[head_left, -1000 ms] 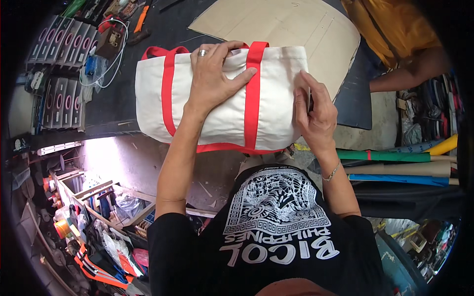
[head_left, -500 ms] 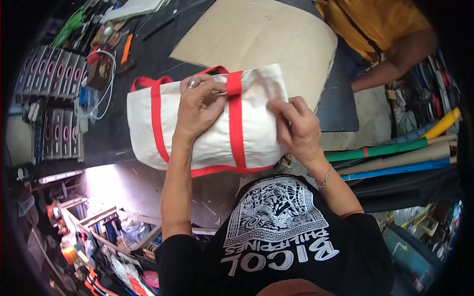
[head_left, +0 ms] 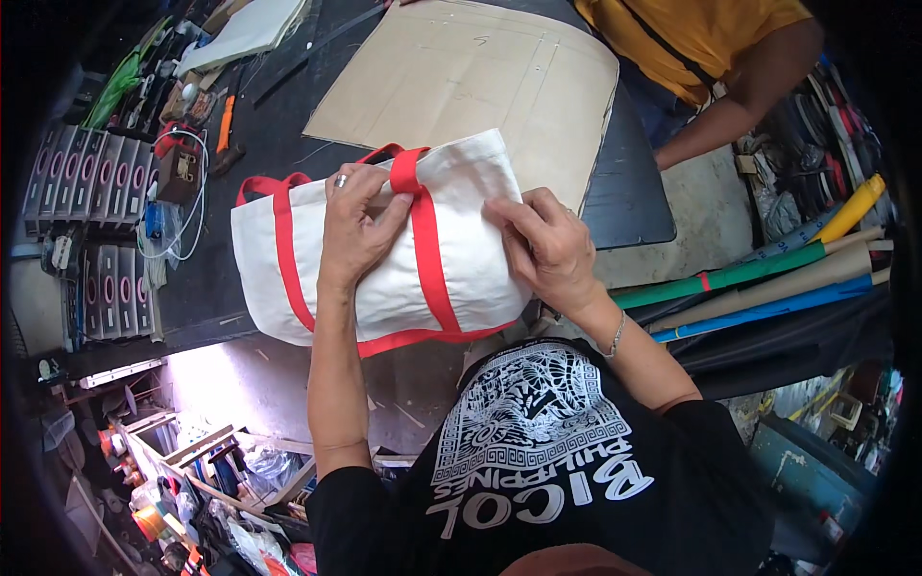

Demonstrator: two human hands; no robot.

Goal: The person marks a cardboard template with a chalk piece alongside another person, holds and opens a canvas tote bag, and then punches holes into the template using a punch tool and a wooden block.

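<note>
White canvas bag (head_left: 384, 274) lies at the near edge of a dark table (head_left: 202, 278), the widest thing about it, with its lower side reaching past that edge. Across the tabletop, just beyond the bag, is a large brown sheet (head_left: 471, 77) marked with pencil-like lines. A co-worker in a yellow top (head_left: 687, 43) is at the table's right side. Green, brown and blue rolls (head_left: 759, 274) lie to the right, well apart from the bag. The left hand (head_left: 353, 230) grasps the bag's upper rim, fingers curled over it and thumb against a red strap (head_left: 434, 264). The right hand (head_left: 555, 250) has bent fingers touching the cloth near the bag's right end; whether it pinches the cloth, I cannot tell. An orange-handled tool (head_left: 227, 125) rests at left. Smallest are a bracelet (head_left: 618, 333) on the right wrist and a ring (head_left: 341, 180) on a left finger.
</note>
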